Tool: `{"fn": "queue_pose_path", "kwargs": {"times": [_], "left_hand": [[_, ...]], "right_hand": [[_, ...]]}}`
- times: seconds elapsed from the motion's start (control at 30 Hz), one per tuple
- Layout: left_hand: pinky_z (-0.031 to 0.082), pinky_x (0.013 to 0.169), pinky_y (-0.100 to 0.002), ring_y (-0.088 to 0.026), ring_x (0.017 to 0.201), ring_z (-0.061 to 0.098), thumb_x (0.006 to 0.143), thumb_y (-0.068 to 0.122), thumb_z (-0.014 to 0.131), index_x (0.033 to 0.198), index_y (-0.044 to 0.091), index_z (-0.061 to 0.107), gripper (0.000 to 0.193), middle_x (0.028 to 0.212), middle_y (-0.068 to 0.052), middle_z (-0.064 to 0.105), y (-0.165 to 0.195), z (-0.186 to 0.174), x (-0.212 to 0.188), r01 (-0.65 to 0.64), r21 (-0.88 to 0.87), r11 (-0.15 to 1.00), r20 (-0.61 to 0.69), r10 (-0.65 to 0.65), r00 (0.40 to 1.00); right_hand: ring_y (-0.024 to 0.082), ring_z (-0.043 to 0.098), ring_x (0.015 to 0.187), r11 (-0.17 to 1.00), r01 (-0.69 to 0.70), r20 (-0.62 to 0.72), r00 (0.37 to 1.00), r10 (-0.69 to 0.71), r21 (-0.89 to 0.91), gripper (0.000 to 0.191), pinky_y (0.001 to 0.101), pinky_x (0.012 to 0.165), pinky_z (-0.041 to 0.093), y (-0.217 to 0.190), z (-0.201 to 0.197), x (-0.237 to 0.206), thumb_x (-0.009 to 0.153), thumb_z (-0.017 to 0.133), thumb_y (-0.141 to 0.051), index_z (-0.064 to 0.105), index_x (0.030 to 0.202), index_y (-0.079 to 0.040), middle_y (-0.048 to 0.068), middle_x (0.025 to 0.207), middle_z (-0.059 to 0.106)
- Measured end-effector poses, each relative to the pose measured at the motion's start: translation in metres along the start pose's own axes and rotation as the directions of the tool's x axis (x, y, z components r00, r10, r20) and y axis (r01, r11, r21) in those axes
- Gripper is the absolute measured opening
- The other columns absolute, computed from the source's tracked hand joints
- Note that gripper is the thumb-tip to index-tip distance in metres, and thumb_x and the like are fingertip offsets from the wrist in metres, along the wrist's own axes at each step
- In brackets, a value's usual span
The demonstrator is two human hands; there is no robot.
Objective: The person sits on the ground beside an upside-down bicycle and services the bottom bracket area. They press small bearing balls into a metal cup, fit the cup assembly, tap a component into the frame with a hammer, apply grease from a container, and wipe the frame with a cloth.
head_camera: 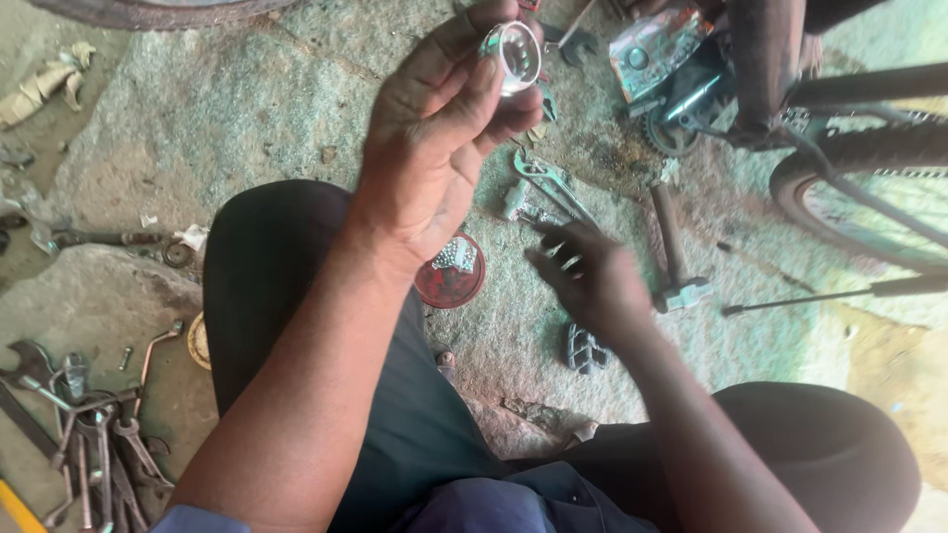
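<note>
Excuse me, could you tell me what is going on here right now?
A person sits on stony ground beside a bicycle wheel. The left hand holds up a small shiny metal cup in its fingertips. The right hand reaches down near a pair of pliers; a red lid holding small metal balls lies between them.

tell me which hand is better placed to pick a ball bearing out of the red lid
Right. The right hand hangs low beside the red lid, while the left hand is raised, holding a shiny metal cup.
</note>
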State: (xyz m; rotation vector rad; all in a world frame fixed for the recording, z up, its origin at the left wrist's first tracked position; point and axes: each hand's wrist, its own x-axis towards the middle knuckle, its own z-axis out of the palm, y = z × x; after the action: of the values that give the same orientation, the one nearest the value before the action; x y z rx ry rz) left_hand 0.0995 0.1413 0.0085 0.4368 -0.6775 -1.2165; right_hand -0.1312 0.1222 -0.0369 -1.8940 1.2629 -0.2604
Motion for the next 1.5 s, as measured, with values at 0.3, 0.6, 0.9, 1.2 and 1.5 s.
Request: {"fn": "queue_pose_path", "kwargs": {"times": [0.3, 0.6, 0.9, 1.2, 1.5], "left_hand": [[0.063, 0.069, -0.034, -0.018, 0.079, 0.069, 0.1, 0.037, 0.064, 0.115, 0.005, 0.067, 0.036, 0.098, -0.008, 0.069, 0.017, -0.052, 0.002, 0.174, -0.093, 0.98, -0.359, -0.196, 0.913], [0.058, 0.056, -0.027, -0.013, 0.071, 0.067, 0.088, 0.061, 0.064, 0.097, 0.008, 0.07, 0.054, 0.084, -0.002, 0.064, 0.034, -0.083, 0.016, 0.36, 0.024, 0.933, -0.475, -0.307, 0.825], [0.063, 0.059, -0.026, -0.01, 0.073, 0.068, 0.086, 0.07, 0.06, 0.096, 0.007, 0.067, 0.064, 0.08, -0.001, 0.061, 0.036, -0.094, 0.019, 0.379, 0.11, 0.919, -0.453, -0.293, 0.842], [0.063, 0.058, -0.025, -0.009, 0.073, 0.068, 0.087, 0.067, 0.061, 0.098, 0.007, 0.067, 0.061, 0.081, -0.001, 0.06, 0.038, -0.09, 0.018, 0.406, 0.139, 0.903, -0.467, -0.302, 0.831], [0.061, 0.056, -0.025, -0.01, 0.069, 0.067, 0.091, 0.055, 0.067, 0.095, 0.006, 0.067, 0.05, 0.079, -0.002, 0.061, 0.029, -0.086, 0.021, 0.432, 0.182, 0.884, -0.494, -0.297, 0.817]], "right_hand": [[0.038, 0.068, 0.108, 0.956, 0.122, 0.033, 0.992, -0.118, -0.268, 0.029, 0.0492, 0.092, 0.055, 0.016, 0.158, 0.054, 0.097, 0.066, -0.022, 0.07, 0.124, -0.014, 0.018, 0.119, 0.067], [0.049, 0.058, 0.118, 0.94, 0.257, -0.031, 0.962, -0.271, -0.226, 0.055, 0.0571, 0.092, 0.049, -0.006, 0.195, 0.098, 0.089, 0.061, -0.026, 0.056, 0.136, 0.001, 0.029, 0.139, 0.055], [0.039, 0.073, 0.096, 0.914, 0.262, 0.174, 0.961, -0.216, -0.311, 0.036, 0.0497, 0.081, 0.057, -0.007, 0.211, 0.102, 0.092, 0.066, -0.026, 0.067, 0.12, -0.003, 0.02, 0.1, 0.076], [0.031, 0.075, 0.09, 0.979, -0.005, 0.226, 0.973, 0.052, -0.201, 0.037, 0.0441, 0.077, 0.061, -0.022, 0.227, 0.106, 0.087, 0.072, -0.021, 0.066, 0.118, 0.0, 0.018, 0.099, 0.076], [0.025, 0.075, 0.086, 0.971, -0.209, 0.199, 0.963, 0.184, 0.117, 0.036, 0.0377, 0.075, 0.063, -0.01, 0.194, 0.093, 0.086, 0.077, -0.016, 0.067, 0.114, 0.004, 0.017, 0.1, 0.076]]}}
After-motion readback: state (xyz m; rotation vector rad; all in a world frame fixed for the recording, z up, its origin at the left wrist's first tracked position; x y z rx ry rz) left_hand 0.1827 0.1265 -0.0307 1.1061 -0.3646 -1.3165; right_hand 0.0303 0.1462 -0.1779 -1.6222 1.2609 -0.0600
